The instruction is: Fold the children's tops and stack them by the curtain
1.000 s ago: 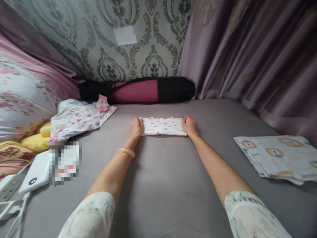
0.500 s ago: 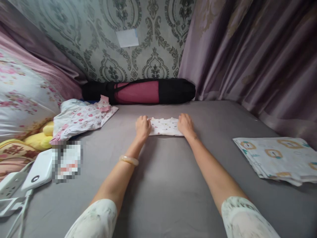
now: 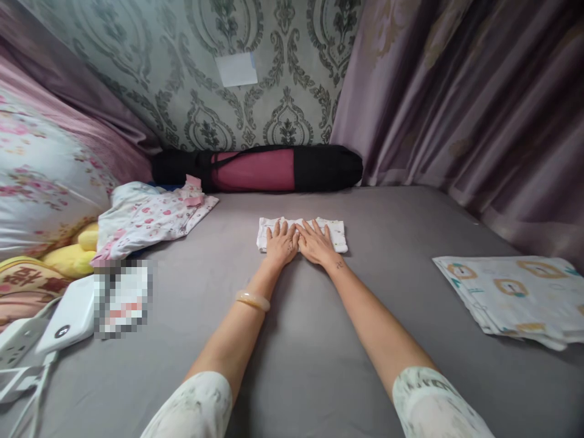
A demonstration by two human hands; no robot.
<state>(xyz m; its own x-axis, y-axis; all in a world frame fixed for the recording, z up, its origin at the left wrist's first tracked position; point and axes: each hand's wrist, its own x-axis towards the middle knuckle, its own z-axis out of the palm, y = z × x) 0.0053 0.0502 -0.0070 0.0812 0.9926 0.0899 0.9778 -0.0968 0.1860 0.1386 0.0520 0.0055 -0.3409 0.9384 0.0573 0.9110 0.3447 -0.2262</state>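
Observation:
A small white printed cloth garment (image 3: 338, 236), folded into a narrow strip, lies flat on the grey bed sheet (image 3: 301, 340). My left hand (image 3: 281, 244) rests palm down on its left half with the fingers spread. Beside it my right hand (image 3: 314, 243) lies flat on the middle and right part, fingers apart. The two hands meet at the thumbs and hide the centre of the cloth. Both ends of the strip show past my hands.
A black and maroon long bag (image 3: 255, 170) lies along the wall. At left are printed baby clothes (image 3: 159, 213), a yellow plush (image 3: 68, 260), a white power bank (image 3: 73, 313) and a power strip (image 3: 20, 340) with cables. A folded white patterned cloth (image 3: 515, 295) lies at right.
My hands have let go of the two ends of the folded cloth. They have moved inward and now lie flat on its middle, fingers spread.

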